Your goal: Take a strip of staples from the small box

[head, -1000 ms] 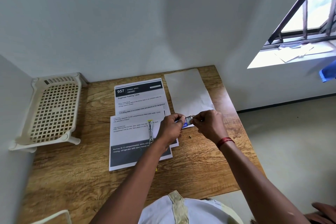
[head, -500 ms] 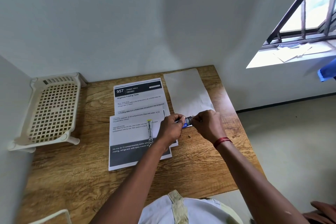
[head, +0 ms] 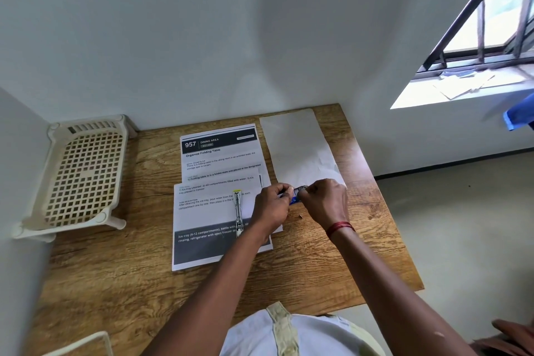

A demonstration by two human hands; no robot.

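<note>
Little has moved since the earlier frames; both hands stay together over the same spot on the surface (head: pixel 332 263), with only a slight shift of the view; the left hand (head: pixel 270 208) and the right hand (head: pixel 326 201) meet above the near edge of the blank sheet (head: pixel 297 150), and between them they pinch a small stapler (head: pixel 297 193), blue with a grey metal end; the left fingers curl round its left part, the right fingers and thumb curl over its right end; most of the stapler is hidden by the fingers, so whether it is opened cannot be told; it sits just above the surface, beside the right edge of the printed sheets; a red thread band (head: pixel 339 229) circles the right wrist.

Two printed sheets lie on the wooden surface, the far one (head: pixel 219 153) headed "957 Dining Area", the near one (head: pixel 202 228) overlapping its lower part; a slim metal strip with a yellow tip (head: pixel 237 212) lies lengthwise on the near sheet, just left of the left hand; a tiny brown speck (head: pixel 301 216) lies on the wood below the hands; a cream plastic rack (head: pixel 81 176) with a grid top stands at the left edge against the wall; a barred window (head: pixel 491 37) opens at upper right, with papers (head: pixel 465 85) on its sill.
</note>
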